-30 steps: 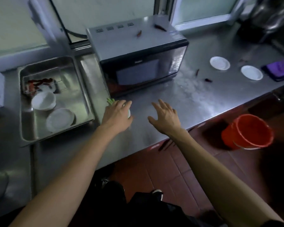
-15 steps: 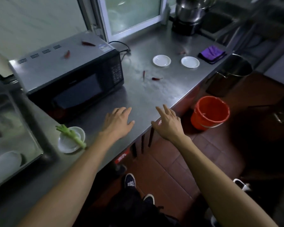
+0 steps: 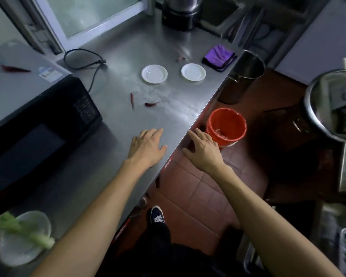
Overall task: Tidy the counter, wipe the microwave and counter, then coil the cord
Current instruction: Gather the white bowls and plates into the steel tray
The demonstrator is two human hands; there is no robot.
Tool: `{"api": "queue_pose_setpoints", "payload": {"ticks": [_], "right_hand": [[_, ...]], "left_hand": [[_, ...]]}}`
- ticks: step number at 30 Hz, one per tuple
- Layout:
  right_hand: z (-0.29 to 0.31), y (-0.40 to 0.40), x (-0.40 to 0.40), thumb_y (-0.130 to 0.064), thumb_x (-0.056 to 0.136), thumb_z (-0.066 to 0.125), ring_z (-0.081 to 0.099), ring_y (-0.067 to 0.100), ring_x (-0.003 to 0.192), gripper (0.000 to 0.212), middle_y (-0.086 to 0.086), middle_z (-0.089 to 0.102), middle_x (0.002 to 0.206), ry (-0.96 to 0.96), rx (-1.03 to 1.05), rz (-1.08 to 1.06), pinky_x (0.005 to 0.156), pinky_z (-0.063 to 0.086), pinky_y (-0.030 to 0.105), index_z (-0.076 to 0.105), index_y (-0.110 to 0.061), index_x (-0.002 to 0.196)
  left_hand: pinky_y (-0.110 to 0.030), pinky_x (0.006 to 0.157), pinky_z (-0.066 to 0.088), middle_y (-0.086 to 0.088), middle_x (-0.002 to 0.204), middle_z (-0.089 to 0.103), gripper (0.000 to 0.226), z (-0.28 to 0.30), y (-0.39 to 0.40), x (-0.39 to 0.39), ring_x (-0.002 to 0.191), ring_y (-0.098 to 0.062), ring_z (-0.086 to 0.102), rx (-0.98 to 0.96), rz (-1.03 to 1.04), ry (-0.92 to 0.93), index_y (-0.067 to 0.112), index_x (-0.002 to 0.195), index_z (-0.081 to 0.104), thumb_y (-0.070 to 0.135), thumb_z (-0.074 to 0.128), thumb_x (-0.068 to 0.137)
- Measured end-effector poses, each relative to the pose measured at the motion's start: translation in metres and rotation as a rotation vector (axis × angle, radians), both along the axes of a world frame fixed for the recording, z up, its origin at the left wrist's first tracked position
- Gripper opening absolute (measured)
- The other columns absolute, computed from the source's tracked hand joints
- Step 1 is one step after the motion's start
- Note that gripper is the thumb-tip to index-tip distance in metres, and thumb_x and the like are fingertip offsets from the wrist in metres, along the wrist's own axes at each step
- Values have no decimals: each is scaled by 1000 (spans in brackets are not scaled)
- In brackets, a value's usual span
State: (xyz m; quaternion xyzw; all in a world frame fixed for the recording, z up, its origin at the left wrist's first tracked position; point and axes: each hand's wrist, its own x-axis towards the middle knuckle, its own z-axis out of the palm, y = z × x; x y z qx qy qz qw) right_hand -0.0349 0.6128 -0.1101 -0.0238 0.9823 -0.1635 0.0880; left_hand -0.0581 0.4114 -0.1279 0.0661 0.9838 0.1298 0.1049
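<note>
My left hand [image 3: 147, 145] hovers open, palm down, over the steel counter [image 3: 164, 114] near its front edge. My right hand [image 3: 203, 147] is open too, just past the edge over the floor; both hold nothing. The black microwave [image 3: 34, 108] stands at the left with a red chilli [image 3: 15, 68] on its top. Its black cord [image 3: 84, 60] lies loose behind it. Two white saucers [image 3: 154, 73] [image 3: 193, 72] sit farther along the counter, two red chillies [image 3: 132, 99] [image 3: 151, 104] lie before them, and a folded purple cloth [image 3: 219, 56] lies at the far right.
A small dish with a green vegetable stalk [image 3: 24, 236] sits at the near left. An orange bucket [image 3: 225, 125] and a steel pot [image 3: 242, 76] stand on the red tile floor beside the counter. A dark pot [image 3: 179, 15] stands at the counter's far end.
The view has swung right along the counter; the tray at the left is out of sight. Both hands have moved right with it, away from the vegetable dish, still open.
</note>
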Motion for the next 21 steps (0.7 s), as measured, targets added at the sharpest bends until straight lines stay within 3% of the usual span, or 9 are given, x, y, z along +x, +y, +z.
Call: {"api": "queue_pose_setpoints", "payload": {"ticks": [13,21], "right_hand": [[-8,92,-87,-49,96,55,19,29,151,69,7,24,164,-33,-36,-142,117,24,54,28,-27,155],[-12,174,-164,-47,95,56,20,31,150,71,8,25,163,-55,-84,-75,114,30,55,27,-26,155]], "left_hand": [[-44,111,33,2,156,37,63,11,93,-128,141,-23,32,-34,-190,5,24,153,31,47,48,97],[-43,110,32,1,156,37,63,20,169,-192,142,-22,31,-90,-147,6,24,153,30,46,47,98]]}}
